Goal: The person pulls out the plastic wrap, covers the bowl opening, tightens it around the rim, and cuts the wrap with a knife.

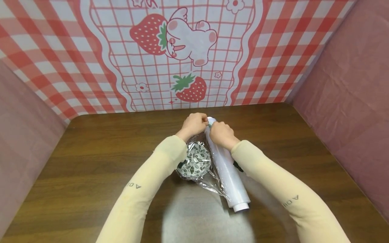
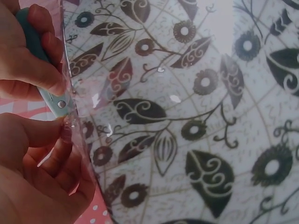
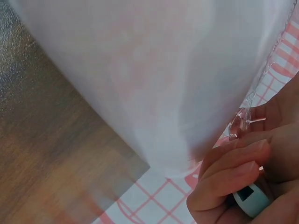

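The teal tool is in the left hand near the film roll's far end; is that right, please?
Not the left hand: the right hand holds the teal tool near the far end of the film roll, as the right wrist view shows.

Support: one table (image 1: 91, 189), top in dark brown wood grain, far corners rounded at 10 and 2 o'clock. Directions taken from the head view, 12 o'clock at the far edge. A pale reflection (image 1: 206, 222) spreads over the surface at 6 o'clock. On the table, near its middle: a patterned dish (image 1: 197, 158), grey-green leaves and flowers on white, clear film across it. Just beside it, at 3 o'clock, a white roll of film (image 1: 229, 172), long axis 11 to 5 o'clock. Contact of its far end with the tabletop cannot be determined.
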Demonstrator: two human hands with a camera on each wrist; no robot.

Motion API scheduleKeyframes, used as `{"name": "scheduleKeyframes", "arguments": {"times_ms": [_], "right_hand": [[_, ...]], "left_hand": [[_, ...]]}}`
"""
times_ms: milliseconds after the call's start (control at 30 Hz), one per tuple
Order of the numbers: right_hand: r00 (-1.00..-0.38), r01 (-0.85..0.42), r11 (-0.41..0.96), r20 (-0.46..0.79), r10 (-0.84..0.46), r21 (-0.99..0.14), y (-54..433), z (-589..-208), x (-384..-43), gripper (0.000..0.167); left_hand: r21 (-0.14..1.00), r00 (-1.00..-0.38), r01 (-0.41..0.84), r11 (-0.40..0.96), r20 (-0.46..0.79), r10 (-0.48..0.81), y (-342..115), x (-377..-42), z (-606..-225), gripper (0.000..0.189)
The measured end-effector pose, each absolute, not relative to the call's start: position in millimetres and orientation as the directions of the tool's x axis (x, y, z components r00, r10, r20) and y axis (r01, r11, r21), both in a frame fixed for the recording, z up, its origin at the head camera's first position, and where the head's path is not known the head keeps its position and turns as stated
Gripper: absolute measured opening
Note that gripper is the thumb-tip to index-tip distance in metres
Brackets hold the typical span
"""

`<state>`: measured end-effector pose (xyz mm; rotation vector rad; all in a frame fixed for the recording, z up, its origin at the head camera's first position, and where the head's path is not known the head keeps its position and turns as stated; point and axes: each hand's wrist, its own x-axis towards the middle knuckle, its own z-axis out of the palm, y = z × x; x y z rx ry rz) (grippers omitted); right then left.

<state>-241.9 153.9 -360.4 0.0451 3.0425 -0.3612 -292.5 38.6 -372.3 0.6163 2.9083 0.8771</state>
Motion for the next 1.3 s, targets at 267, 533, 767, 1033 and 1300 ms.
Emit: {"name": "scheduleKeyframes", "arguments": {"times_ms": [267, 533, 767, 1033, 1300], "right_hand": [[-0.996, 0.036, 0.971, -0.088, 0.016, -0.235, 153.3, -361.9, -238.6, 0.024], [-0.993, 0.031, 0.975, -0.116, 0.006, -0.222, 152.7, -359.9, -230.8, 0.025], [-0.989, 0.017, 0.970, -0.149, -0.020, -0.244, 159.3, -358.9, -226.9, 0.024], [-0.986, -0.014, 0.968, -0.158, -0.055, -0.252, 160.9, -355.2, -221.9, 0.024], [-0.986, -0.057, 0.972, -0.142, -0.092, -0.229, 164.3, -354.7, -215.5, 0.025]], "left_hand": [[0.524, -0.957, 0.282, 0.804, 0.089, 0.277, 38.1, -291.6, -372.6, 0.015], [0.515, -0.973, 0.222, 0.828, 0.057, 0.225, 36.4, -292.6, -375.7, 0.022], [0.536, -0.974, 0.218, 0.816, 0.072, 0.213, 35.9, -292.1, -375.9, 0.023], [0.577, -0.972, 0.223, 0.786, 0.070, 0.225, 36.1, -291.8, -373.2, 0.015], [0.600, -0.952, 0.288, 0.747, 0.094, 0.292, 34.7, -294.3, -374.6, 0.012]]}}
